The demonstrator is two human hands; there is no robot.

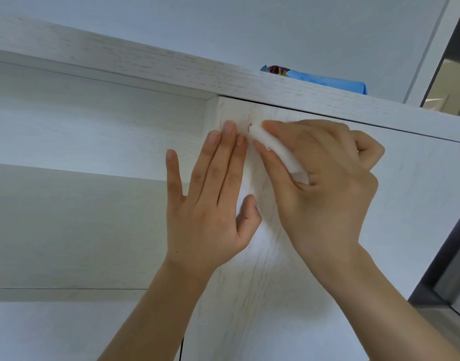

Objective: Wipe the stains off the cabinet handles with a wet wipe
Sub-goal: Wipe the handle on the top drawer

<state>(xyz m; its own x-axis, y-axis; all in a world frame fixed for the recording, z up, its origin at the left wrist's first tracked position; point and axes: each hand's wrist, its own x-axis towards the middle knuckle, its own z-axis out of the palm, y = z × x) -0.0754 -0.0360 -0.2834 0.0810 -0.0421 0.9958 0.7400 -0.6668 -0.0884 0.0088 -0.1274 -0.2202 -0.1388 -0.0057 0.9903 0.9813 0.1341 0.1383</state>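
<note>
A pale, whitewashed wood-grain cabinet [262, 282] seen from below. Its flat top board [171, 66] runs from the left edge down toward the right. On that top, toward the right end, lies a blue packet [325, 79], only partly visible above the board's front edge.

blue packet [325, 80] on the cabinet top, open shelf [75, 227] at left

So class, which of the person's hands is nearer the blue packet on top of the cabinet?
Right. The right hand, gripping the wet wipe, is below the blue packet; the left hand lies flat on the cabinet door, farther down-left.
</note>
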